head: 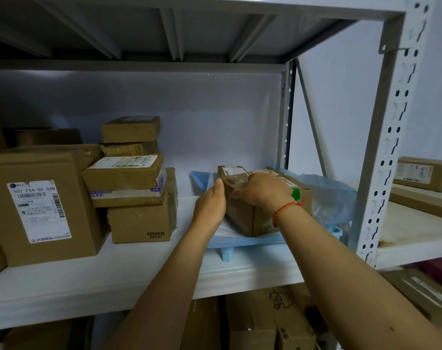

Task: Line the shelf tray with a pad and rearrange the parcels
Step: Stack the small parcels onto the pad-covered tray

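Both forearms reach up over the shelf's (pixel 139 274) front edge. The left hand (pixel 211 207), fingers straight, presses the parcel's (pixel 242 215) left face; the right hand (pixel 261 190) curls over its top, apparently gripping. The parcel sits on the blue pad (pixel 240 239) in the tray (pixel 337 232) near the shelf's right end.

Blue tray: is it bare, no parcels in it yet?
No: brown parcels already sit in the blue tray, and both the left hand and right hand are on them.

Head-worn view, close, facing the shelf (pixel 139 279)
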`<state>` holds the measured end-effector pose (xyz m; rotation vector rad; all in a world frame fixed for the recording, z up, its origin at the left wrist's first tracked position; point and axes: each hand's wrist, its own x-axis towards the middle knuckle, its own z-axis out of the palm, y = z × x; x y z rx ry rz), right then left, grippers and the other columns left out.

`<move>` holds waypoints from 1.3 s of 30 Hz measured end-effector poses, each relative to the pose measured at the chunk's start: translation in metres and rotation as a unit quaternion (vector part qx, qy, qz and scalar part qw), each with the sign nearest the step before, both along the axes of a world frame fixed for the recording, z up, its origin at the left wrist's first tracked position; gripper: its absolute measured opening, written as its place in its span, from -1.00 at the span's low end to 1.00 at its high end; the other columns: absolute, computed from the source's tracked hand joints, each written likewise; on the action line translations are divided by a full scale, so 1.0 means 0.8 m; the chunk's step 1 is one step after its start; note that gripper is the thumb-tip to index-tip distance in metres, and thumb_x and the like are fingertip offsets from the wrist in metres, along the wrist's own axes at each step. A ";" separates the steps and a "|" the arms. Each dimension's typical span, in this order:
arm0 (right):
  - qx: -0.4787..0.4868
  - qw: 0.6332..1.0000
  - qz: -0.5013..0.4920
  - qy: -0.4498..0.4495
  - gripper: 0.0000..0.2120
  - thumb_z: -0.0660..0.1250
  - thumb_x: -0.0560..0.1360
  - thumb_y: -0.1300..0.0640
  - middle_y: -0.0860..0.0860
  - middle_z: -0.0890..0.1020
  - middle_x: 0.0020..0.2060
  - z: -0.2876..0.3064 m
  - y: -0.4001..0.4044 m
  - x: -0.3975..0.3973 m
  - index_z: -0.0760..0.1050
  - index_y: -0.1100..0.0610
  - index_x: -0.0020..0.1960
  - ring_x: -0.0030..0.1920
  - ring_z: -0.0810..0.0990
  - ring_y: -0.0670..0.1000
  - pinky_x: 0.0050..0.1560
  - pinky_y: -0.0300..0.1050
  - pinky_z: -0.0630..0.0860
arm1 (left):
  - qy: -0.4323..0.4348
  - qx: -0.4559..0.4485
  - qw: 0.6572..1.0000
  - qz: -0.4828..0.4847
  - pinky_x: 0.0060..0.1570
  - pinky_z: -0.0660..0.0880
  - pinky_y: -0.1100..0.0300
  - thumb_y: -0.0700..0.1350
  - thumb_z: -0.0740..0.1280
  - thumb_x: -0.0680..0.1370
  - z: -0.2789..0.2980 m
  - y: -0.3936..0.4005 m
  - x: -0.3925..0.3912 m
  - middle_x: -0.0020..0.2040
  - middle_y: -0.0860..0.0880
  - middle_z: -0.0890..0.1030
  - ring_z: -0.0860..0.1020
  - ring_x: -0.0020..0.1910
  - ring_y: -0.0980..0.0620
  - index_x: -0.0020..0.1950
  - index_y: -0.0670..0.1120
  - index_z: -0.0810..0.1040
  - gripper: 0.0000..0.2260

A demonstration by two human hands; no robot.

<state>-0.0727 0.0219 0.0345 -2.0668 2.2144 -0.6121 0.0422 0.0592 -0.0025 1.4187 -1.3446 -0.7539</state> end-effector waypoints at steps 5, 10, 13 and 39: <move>0.037 0.999 0.024 0.025 -0.38 0.25 0.41 -0.35 0.10 0.60 0.14 0.009 -0.001 0.004 0.48 0.06 0.27 0.10 0.57 0.16 0.16 0.14 0.53 | 0.018 0.028 0.999 -0.007 0.31 0.33 0.07 0.21 -0.09 0.63 -0.008 -0.010 0.003 0.39 -0.14 0.45 0.43 0.35 -0.10 0.40 -0.09 0.39 -0.45; 0.026 0.999 0.040 0.016 -0.35 0.26 0.41 -0.37 0.10 0.59 0.13 0.016 0.004 0.005 0.45 0.08 0.29 0.06 0.56 0.15 0.13 0.09 0.53 | 0.033 0.047 0.998 -0.011 0.39 0.33 0.01 0.23 -0.08 0.62 -0.012 -0.018 0.001 0.39 -0.15 0.45 0.43 0.35 -0.11 0.43 -0.11 0.38 -0.42; 0.001 0.999 0.037 -0.002 -0.36 0.24 0.42 -0.37 0.11 0.60 0.12 0.016 0.009 0.009 0.47 0.10 0.27 -0.01 0.54 0.12 -0.02 0.00 0.46 | 0.025 0.047 0.999 -0.004 0.31 0.35 0.05 0.24 -0.09 0.62 -0.012 -0.021 -0.003 0.37 -0.14 0.48 0.44 0.33 -0.09 0.43 -0.09 0.37 -0.42; -0.027 0.997 -0.034 0.070 -0.24 -0.11 0.55 -0.37 0.22 0.53 0.24 0.001 0.004 0.031 0.44 0.20 0.35 0.20 0.51 0.22 0.10 0.06 0.43 | 0.090 0.097 0.991 0.009 0.15 0.55 -0.06 0.32 -0.08 0.56 -0.018 -0.027 0.002 0.12 -0.18 0.62 0.61 0.07 -0.13 0.25 -0.10 0.52 -0.36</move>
